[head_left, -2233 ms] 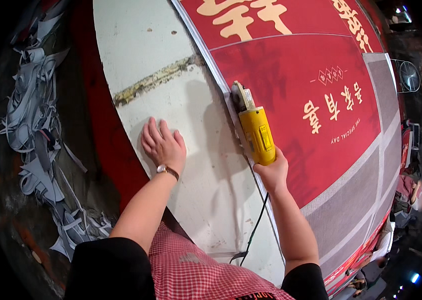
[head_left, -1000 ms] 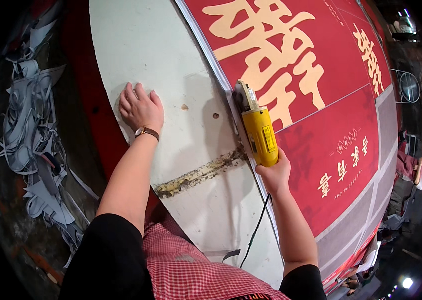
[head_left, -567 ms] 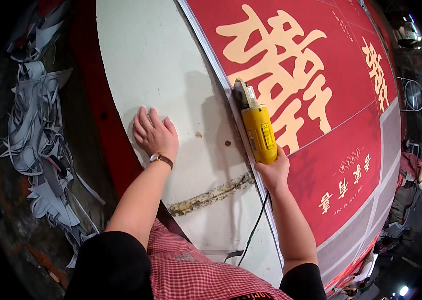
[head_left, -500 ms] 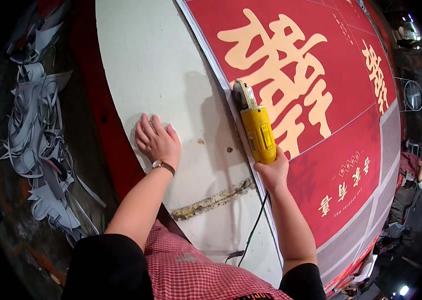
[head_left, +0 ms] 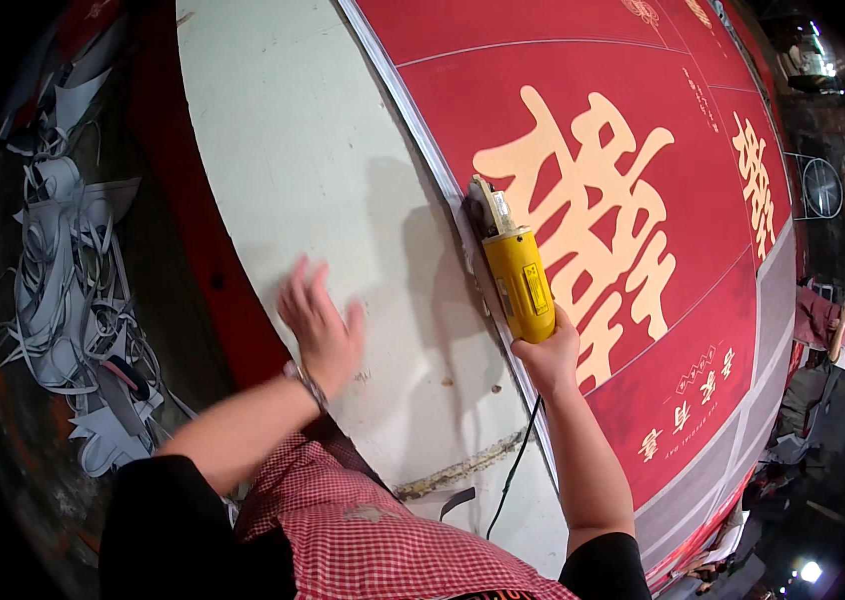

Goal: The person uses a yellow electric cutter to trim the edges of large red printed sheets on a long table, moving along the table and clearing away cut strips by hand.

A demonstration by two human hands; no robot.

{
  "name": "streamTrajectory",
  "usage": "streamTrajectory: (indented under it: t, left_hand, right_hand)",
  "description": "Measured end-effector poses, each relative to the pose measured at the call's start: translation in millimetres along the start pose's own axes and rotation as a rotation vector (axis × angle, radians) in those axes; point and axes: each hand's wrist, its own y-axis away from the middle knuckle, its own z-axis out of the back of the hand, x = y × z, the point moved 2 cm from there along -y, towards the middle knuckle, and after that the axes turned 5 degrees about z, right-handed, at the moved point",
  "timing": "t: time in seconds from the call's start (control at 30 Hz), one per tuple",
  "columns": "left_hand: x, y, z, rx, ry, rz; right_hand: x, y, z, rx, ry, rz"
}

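Observation:
My right hand grips the rear of a yellow handheld electric cutter. The cutter's metal head points away from me, along the left edge of a red printed mat with large cream characters. A dark cord trails from the tool back toward my body. Over the pale tabletop, my left hand holds nothing; its fingers are apart and slightly smeared by motion. It appears raised off the surface, near the table's left edge.
Tangled grey-white offcut strips lie heaped at far left, beyond a red strip beside the table. A rough seam crosses the tabletop near me. At far right are another person's arm and a round fan.
My view and body have shifted forward along the table, and the cutter has gone with them along the mat's edge. My left hand, flat on the tabletop before, has lifted.

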Motion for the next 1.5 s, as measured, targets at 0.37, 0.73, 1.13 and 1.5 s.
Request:
streamTrajectory:
  t: [0.37, 0.73, 1.13, 1.5]
  left_hand:
    - [101.4, -256.5, -27.1, -0.307, -0.420, 0.082]
    - [90.1, -255.8, -21.0, -0.272, -0.413, 0.110]
    - [86.3, -259.6, -15.3, -0.182, -0.354, 0.143]
    - [98.0, -276.4, 10.8, 0.069, -0.009, 0.133]
  right_hand:
    - [65.3, -60.6, -33.2, 0.007, 0.062, 0.023]
    - [113.7, -115.2, -68.7, 0.020, 0.045, -0.001]
    - [162.4, -173.3, -104.5, 0.045, 0.026, 0.013]
    - [233.8, -234.8, -149.2, 0.007, 0.043, -0.017]
